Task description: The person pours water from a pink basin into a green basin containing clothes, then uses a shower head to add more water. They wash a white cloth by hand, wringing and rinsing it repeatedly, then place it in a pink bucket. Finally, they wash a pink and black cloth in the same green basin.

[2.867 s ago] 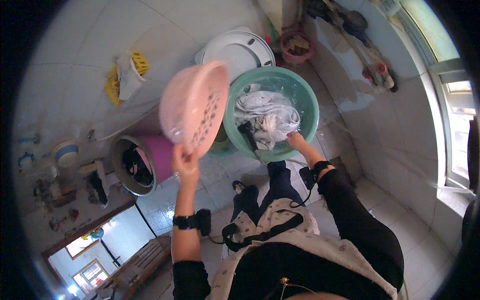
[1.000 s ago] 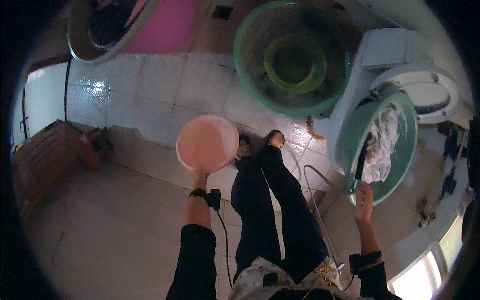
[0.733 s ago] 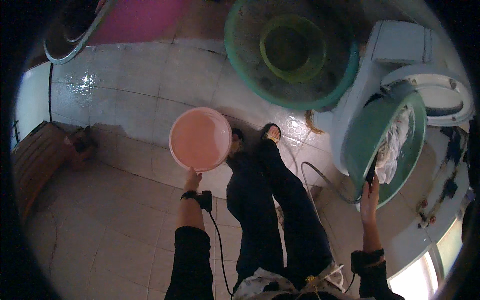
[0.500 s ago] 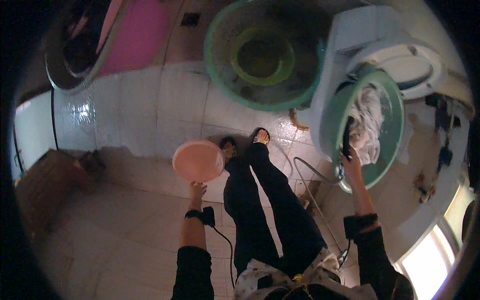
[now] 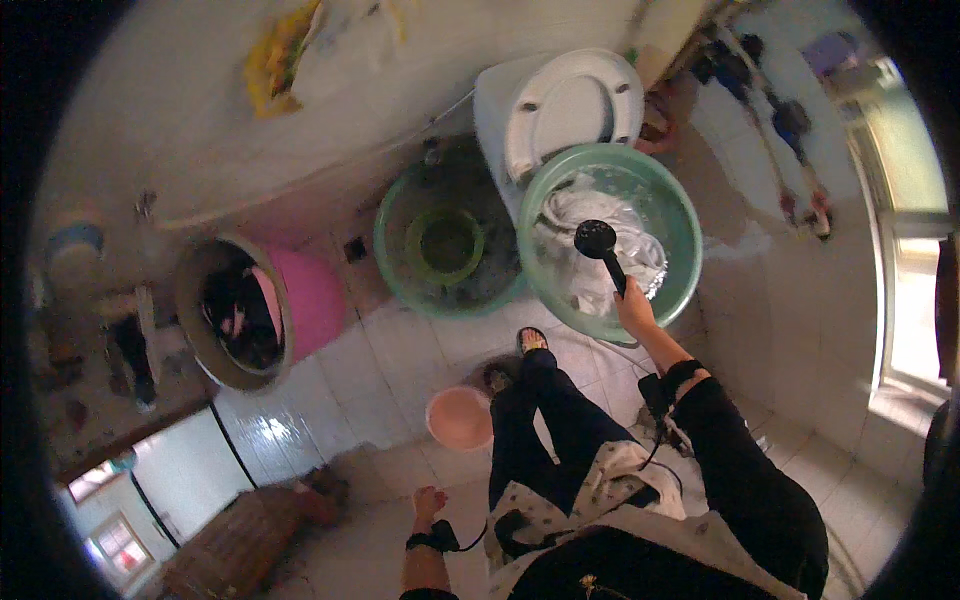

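My right hand (image 5: 635,308) is wrapped round the handle of a black shower head (image 5: 597,243). The shower head is over a green basin (image 5: 684,265), its holed face turned up. Wet white laundry (image 5: 628,247) lies bunched in that basin. My left hand (image 5: 428,503) is low in the view, fingers curled, with nothing seen in it. Beyond it on the floor stands a small pink basin (image 5: 460,418), apart from the hand and close to my feet.
A larger green tub (image 5: 393,270) with a smaller yellow-green basin (image 5: 445,215) inside stands at the far wall. Behind the laundry basin is a white toilet (image 5: 500,90). A pink bucket (image 5: 310,300) with dark clothes is at left. A hose runs by my right arm.
My left hand has let go of the pink basin's rim and drawn back. The shower head has come into fuller sight over the laundry. My view has tilted up and turned.
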### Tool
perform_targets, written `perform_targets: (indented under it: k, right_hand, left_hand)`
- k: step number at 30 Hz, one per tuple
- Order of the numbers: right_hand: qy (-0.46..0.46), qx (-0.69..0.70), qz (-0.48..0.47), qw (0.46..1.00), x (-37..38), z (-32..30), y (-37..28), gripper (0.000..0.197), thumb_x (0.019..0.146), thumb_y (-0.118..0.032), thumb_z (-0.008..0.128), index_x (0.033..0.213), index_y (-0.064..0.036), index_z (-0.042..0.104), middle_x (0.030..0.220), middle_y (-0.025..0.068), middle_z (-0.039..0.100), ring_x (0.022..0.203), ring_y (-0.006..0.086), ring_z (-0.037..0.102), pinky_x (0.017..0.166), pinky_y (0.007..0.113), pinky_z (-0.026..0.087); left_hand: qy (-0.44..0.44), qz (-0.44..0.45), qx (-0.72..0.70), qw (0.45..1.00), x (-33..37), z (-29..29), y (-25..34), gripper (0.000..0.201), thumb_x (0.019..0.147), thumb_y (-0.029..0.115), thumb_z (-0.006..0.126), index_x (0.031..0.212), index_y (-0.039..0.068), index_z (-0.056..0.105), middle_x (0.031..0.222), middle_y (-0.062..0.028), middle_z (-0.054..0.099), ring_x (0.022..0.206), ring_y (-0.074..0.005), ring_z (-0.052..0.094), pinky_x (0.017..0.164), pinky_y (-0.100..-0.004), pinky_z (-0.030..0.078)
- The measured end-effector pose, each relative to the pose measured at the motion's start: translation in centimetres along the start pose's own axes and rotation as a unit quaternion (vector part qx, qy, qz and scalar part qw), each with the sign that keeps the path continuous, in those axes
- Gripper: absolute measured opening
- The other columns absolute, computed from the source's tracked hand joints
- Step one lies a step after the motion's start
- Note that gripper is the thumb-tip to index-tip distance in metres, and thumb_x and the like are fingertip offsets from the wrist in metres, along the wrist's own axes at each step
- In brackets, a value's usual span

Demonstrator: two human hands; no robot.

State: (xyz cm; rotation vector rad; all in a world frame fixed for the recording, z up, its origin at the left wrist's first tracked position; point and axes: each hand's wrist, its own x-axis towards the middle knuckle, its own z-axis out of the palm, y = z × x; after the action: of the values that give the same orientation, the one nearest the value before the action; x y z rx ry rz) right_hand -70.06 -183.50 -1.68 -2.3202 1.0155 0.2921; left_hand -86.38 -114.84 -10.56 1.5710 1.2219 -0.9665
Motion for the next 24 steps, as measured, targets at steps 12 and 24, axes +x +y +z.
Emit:
perform_targets:
  k: [12,24]
  right_hand:
    - [0.225,0.203,-0.021,0.953,-5.0,-10.7,1.2,0.046,0.088,-0.014,0.059,0.126,0.0,0.038,0.101,0.0286,0.06,0.094,0.0462,0.059,0.079,0.047,0.046]
    - [0.147,0.273,-0.062,0.949,-10.4,-18.3,0.2,0.044,0.087,-0.013,0.06,0.125,-0.0025,0.041,0.113,0.0257,0.055,0.106,0.0427,0.055,0.087,0.043,0.044]
  left_hand:
    - [-0.38,0.234,-0.049,0.894,-18.5,28.5,36.8,0.042,0.092,0.029,0.058,0.121,0.0,0.051,0.111,-0.0171,0.059,0.096,-0.0249,0.061,0.085,-0.0368,0.051]
    - [-0.27,0.755,0.395,0.448,-30.3,59.1,39.7,0.031,0.083,0.028,0.061,0.113,0.019,0.062,0.108,-0.0121,0.064,0.101,-0.0351,0.059,0.082,-0.0427,0.049]
